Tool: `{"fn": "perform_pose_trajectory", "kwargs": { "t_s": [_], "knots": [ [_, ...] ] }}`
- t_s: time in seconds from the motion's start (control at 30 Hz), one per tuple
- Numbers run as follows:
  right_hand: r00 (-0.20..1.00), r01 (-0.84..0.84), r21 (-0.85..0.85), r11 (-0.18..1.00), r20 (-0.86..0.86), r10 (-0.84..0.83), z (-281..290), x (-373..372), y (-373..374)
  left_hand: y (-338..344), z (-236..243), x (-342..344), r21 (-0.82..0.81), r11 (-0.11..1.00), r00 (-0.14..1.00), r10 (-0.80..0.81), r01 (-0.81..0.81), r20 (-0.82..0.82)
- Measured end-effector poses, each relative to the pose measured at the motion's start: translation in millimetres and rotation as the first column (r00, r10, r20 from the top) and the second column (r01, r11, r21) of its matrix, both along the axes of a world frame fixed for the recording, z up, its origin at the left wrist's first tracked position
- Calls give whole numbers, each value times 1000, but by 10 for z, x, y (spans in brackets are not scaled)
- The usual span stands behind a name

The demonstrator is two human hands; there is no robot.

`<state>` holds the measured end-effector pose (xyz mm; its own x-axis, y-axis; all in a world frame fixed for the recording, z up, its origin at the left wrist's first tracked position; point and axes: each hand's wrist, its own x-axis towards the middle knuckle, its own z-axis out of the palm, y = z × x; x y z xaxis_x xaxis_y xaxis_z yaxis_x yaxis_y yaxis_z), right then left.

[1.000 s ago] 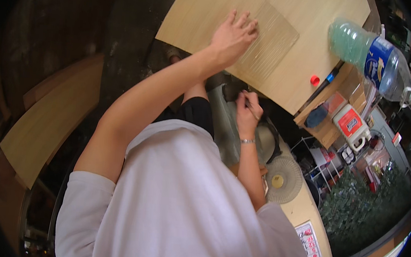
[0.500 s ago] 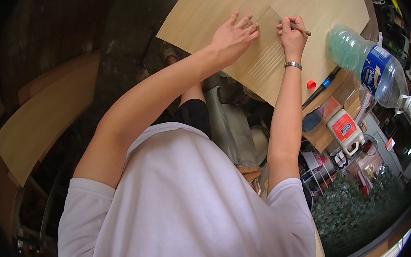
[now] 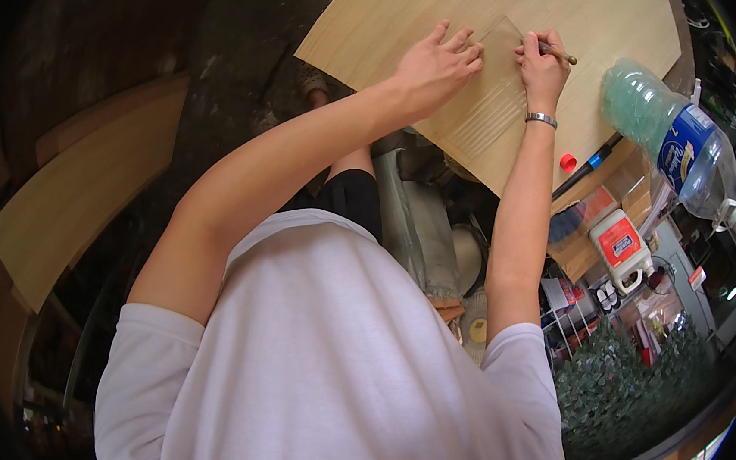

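Observation:
A thin clear sheet (image 3: 494, 110) with fine parallel lines lies on a pale wooden board (image 3: 375, 32). My left hand (image 3: 439, 70) rests with fingers spread at the sheet's left side, pressing near its edge. In my right hand (image 3: 543, 75) is a slim pen-shaped tool (image 3: 566, 57) with a brassy rounded end, pinched between thumb and fingers. That hand sits at the sheet's right edge, close to its far corner. The tool's working tip is mostly hidden by my fingers.
On the board's right lies a large clear plastic bottle (image 3: 641, 109) with a blue label. Nearer are a red cap (image 3: 569, 163) and a black-and-blue stick-like tool (image 3: 596, 160). Below stand a white jug (image 3: 622, 246) and leafy greenery (image 3: 623, 388). Wooden panels (image 3: 85, 199) lean at left.
The board, the sheet and both hands appear slightly farther right in the picture, along with the bottle. Both hands keep nearly the same pose and grip.

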<state>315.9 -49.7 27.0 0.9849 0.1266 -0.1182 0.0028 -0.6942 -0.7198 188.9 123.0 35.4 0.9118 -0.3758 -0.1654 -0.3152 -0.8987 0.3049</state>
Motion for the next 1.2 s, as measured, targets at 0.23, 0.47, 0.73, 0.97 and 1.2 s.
{"fn": "perform_pose_trajectory", "kwargs": {
  "t_s": [0.23,0.47,0.73,0.97,1.2],
  "knots": [
    [1000,-9,-53,999,5,9,-5,-238,23,-4,-27,6,-28,1000,1000,-3,3,4],
    [991,-113,-211,971,49,125,99,-1429,123,9,-62,4,-70,997,999,10,-8,33],
    [980,195,138,971,-69,-187,664,-2737,30,103,17,-64,-284,951,991,132,-125,6],
    [903,366,-178,914,-169,-395,414,-1959,-747,-264,259,-616,-449,608,756,505,-654,-417],
    [900,362,-186,913,-185,-394,150,-2011,-702,-607,278,-730,-286,601,655,587,-746,-476]
  ]
}}
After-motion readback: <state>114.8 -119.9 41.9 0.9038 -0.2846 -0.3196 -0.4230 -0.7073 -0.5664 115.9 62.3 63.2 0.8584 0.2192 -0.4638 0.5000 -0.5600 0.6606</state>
